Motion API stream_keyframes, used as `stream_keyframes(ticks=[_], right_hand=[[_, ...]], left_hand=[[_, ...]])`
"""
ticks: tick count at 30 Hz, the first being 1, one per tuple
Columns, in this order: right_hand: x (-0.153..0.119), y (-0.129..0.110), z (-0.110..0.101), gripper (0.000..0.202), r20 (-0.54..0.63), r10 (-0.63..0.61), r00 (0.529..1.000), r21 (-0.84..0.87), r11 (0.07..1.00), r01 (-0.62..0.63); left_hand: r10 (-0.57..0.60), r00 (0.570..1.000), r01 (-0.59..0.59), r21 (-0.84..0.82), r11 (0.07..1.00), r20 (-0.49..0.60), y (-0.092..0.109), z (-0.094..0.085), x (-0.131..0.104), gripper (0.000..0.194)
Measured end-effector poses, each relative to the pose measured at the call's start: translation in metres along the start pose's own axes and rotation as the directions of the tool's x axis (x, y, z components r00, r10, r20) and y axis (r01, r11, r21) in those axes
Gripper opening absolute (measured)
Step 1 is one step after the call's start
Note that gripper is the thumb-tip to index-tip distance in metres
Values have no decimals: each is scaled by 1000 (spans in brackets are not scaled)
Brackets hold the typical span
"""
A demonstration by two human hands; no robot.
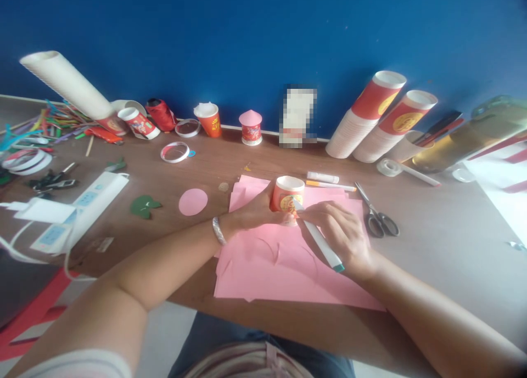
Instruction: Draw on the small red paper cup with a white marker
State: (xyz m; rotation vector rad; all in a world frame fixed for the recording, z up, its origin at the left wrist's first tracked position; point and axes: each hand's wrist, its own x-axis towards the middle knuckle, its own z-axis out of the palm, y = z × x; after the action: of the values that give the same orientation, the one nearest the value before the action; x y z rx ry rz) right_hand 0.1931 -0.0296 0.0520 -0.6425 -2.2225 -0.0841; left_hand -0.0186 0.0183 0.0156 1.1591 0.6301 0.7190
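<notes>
My left hand (267, 207) is wrapped round a red and white paper cup (290, 184) with a yellow round print on its side. The cup stands upright over a stack of pink paper (272, 268). In my right hand (337, 230) is a slim white utility knife (321, 243) with a teal end. Its tip meets the printed front of the cup; whether it has gone through the wall I cannot tell. Black-handled scissors (381, 219) lie to the right of the paper. Just beyond the cup are a white glue stick (323, 177) and an orange and white pen (331, 186).
Left on the table are a pink paper circle (193, 202), a green paper piece (144, 206) and a power strip (82, 213) with cables. Along the blue wall stand a small cup with a pink cone roof (251, 127), an orange cup (209, 120) and leaning cup stacks (366, 114).
</notes>
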Motion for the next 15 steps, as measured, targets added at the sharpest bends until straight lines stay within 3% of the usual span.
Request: stream_keyframes(ticks=[9, 15], right_hand=[[2, -7, 1, 21, 12, 6, 1000, -47, 999, -6], [3, -8, -2, 25, 47, 14, 999, -34, 999, -13]], left_hand=[[-24, 999, 27, 55, 998, -44, 9, 5, -1, 65], [6, 1000, -5, 61, 998, -16, 1, -1, 0, 64]])
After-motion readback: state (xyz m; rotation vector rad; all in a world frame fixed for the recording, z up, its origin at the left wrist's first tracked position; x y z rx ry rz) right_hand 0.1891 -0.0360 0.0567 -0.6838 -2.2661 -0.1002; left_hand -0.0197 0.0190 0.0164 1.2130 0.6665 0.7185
